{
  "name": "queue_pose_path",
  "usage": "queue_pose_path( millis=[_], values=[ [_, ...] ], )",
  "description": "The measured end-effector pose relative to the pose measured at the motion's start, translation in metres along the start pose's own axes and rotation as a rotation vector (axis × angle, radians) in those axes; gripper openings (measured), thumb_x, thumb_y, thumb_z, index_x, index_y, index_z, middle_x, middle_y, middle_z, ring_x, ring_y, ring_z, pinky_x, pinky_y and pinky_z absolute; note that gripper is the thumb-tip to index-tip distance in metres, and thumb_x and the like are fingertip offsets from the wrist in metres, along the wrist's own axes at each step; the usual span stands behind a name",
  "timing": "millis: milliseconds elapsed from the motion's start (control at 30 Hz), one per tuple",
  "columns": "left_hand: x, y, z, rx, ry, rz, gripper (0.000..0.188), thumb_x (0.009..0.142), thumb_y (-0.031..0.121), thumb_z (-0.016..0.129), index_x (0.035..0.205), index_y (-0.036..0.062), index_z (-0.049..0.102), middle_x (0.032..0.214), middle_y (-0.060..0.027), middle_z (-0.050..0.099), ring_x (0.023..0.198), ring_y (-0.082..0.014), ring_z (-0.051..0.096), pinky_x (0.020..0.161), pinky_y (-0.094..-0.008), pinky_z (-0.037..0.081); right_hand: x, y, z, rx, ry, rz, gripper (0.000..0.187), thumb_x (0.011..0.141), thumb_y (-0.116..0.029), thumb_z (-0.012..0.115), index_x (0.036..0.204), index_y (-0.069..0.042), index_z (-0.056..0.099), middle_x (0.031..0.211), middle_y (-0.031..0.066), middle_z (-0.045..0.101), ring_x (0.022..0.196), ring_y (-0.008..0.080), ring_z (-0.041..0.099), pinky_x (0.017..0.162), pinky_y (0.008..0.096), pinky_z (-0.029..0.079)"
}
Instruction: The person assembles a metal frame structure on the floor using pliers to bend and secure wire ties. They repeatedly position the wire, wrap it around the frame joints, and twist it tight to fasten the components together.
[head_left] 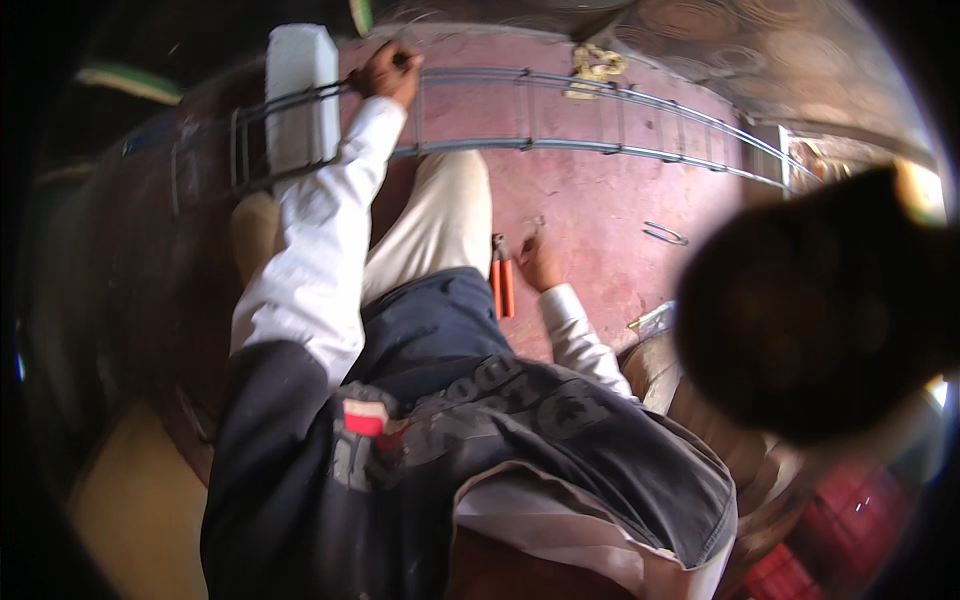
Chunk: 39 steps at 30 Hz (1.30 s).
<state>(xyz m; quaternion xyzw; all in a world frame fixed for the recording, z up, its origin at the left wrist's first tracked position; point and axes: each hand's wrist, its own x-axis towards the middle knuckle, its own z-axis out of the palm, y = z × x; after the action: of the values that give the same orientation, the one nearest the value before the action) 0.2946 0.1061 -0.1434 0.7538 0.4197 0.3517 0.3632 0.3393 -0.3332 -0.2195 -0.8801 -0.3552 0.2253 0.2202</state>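
A long cage of steel rebar (585, 148), its bars joined by thin stirrups, runs left to right across the far side in front of me. My left hand (390, 75) is closed around its far bar, just right of a pale block (305, 65) at the cage's left part. Lower down, my right hand (541, 264) reaches toward the reddish floor, fingers drawn together by a thin wire-like bit; what they hold is too small to make out. Beside that hand, pliers with orange handles (503, 283) lie next to my leg.
A bent U-shaped rod (665, 234) and a clear plastic packet (655, 320) lie to the right. Beyond the cage sits a yellowish bundle (597, 68). Another block (768, 150) stands at the cage's right end. A large dark blurred shape (800, 310) covers much of the right side.
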Motion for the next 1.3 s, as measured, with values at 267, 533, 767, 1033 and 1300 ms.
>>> queue_pose_path(
  millis=[267,533,767,1033,1300],
  values=[
    [0.007,0.005,-0.021,-0.031,-0.182,0.012,0.025,0.08,0.027,0.073,0.088,0.0047,0.063,0.086,-0.0093,0.067,0.081,-0.0213,0.064,0.074,-0.0331,0.049,-0.079,0.008,0.091,-0.211,-0.088,0.697,0.07,0.069,-0.055,0.072,0.113,-0.004,0.052,0.114,0.0209,0.053,0.106,0.0375,0.056,0.088,0.0437,0.048],
    [0.013,-0.044,0.003,-0.235,-0.111,-0.021,0.021,0.081,0.021,0.072,0.087,0.0033,0.063,0.086,-0.0106,0.069,0.079,-0.0238,0.067,0.071,-0.0339,0.052,-0.085,0.044,0.07,-0.097,-0.198,0.568,0.058,0.079,-0.049,0.063,0.112,-0.002,0.056,0.101,0.0205,0.061,0.088,0.0339,0.065,0.076,0.042,0.052],
    [0.004,-0.026,-0.003,-0.007,-0.067,0.012,0.024,0.076,0.028,0.075,0.087,0.0093,0.065,0.081,-0.0048,0.069,0.077,-0.0221,0.065,0.072,-0.033,0.05,-0.068,-0.004,-0.049,0.381,-0.06,0.426,0.031,0.082,-0.025,0.073,0.095,-0.002,0.057,0.07,0.008,0.055,0.056,0.0195,0.055,0.052,0.0347,0.045],
    [0.001,-0.037,0.002,0.229,0.104,-0.021,0.029,0.076,0.04,0.072,0.086,0.0131,0.066,0.083,-0.0057,0.069,0.081,-0.0271,0.065,0.078,-0.0386,0.047,0.114,-0.102,-0.235,-0.854,0.179,-0.537,0.022,0.082,-0.015,0.059,0.102,-0.009,0.059,0.105,0.0072,0.054,0.094,0.0264,0.056,0.076,0.0526,0.039],
    [0.008,-0.008,-0.031,-0.131,-0.159,-0.155,0.024,0.079,0.03,0.073,0.09,0.0087,0.071,0.085,-0.0068,0.07,0.079,-0.0193,0.066,0.076,-0.0301,0.05,0.287,-0.249,-0.245,-1.374,0.081,-0.955,0.033,0.09,-0.02,0.048,0.12,-0.012,0.056,0.136,0.005,0.044,0.127,0.0228,0.041,0.107,0.0602,0.023]
  ],
)
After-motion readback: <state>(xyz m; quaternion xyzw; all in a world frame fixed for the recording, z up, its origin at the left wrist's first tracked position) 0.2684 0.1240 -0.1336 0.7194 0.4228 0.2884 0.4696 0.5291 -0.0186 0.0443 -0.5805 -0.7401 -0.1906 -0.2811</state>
